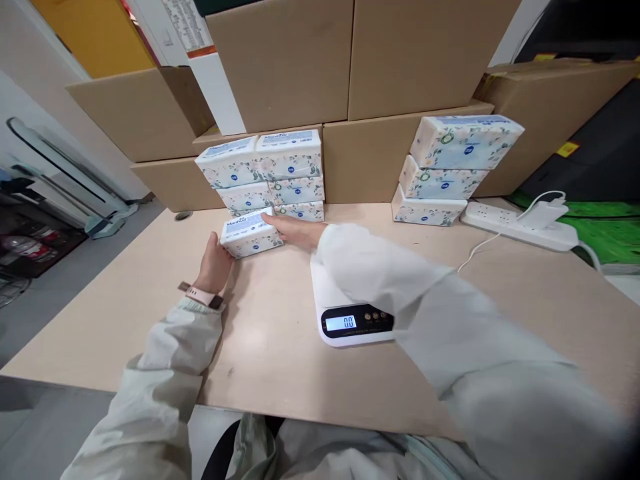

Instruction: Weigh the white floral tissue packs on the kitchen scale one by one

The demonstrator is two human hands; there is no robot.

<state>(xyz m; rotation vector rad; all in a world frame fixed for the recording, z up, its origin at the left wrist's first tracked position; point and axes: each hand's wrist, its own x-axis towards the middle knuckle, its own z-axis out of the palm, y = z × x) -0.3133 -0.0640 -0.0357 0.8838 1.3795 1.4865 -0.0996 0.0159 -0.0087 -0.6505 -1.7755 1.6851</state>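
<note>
A white floral tissue pack [253, 239] is held between my two hands in front of the left stacks. My left hand [215, 265] presses on its left end, and my right hand [295, 231] grips its right end from above. Behind it, two side-by-side stacks of similar packs [291, 160] lean on cardboard. A white digital scale [327, 287] lies right of the held pack, its display reading 0.0, partly hidden under my right sleeve. Farther right, a stack of three packs [445, 183] stands on the table.
Cardboard boxes [365, 160] line the back of the wooden table [280, 373]. A white power strip [520, 225] with a plug and cables lies at the right, beside green material [610, 230]. Bottles [33, 248] are on a dark shelf at far left.
</note>
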